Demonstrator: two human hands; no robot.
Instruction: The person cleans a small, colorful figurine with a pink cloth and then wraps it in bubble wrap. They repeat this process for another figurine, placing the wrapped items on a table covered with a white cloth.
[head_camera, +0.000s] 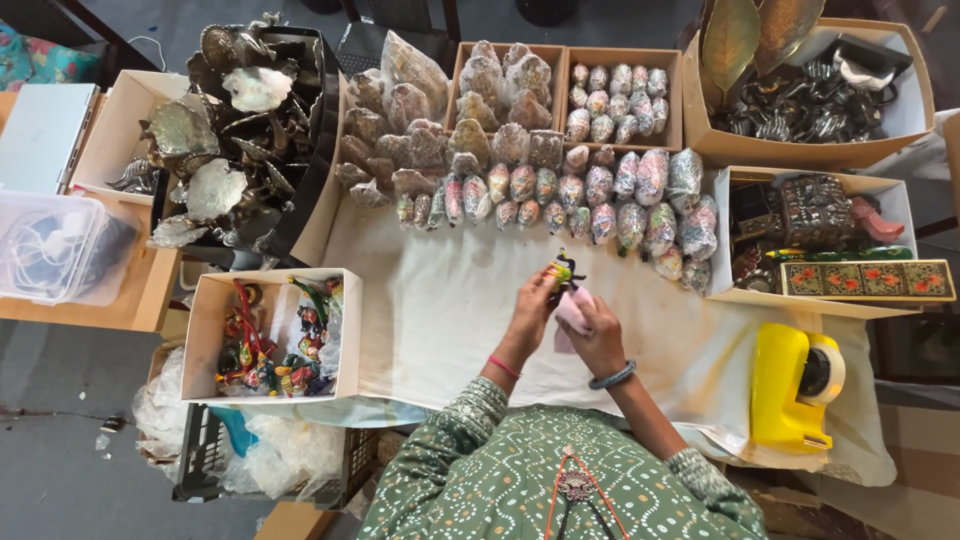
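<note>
Over the middle of a table draped in a white cloth (450, 300), the person's two hands meet just above the cloth. The left hand (533, 308) is curled narrowly, its fingers pinched round a small painted figurine (561, 270) in yellow, green and black, which stands up out of the fingertips toward the far side of the table; a pink bangle sits on that wrist. The right hand (598, 335) is likewise closed in, holding a pale pink piece of wrapping or cloth (574, 310) against the lower part of the figurine, so that both hands touch at the object; a grey bangle circles the right wrist. Just beyond the hands runs a row of plastic-wrapped painted figures (590, 200), with larger wrapped pieces behind them and two cardboard boxes (565, 60) of similar wrapped items at the far edge. To the left, near the table's corner, an open white box (205, 310) holds bright red, green and yellow painted figurines of the same kind as the one in hand. Farther left and back is a heap of metal and shell-like ornaments (235, 140). To the right stands a yellow tape dispenser (790, 385) on the cloth, well apart from the hands, and behind it a box with a long, flower-painted case (865, 280) on its near edge.
</note>
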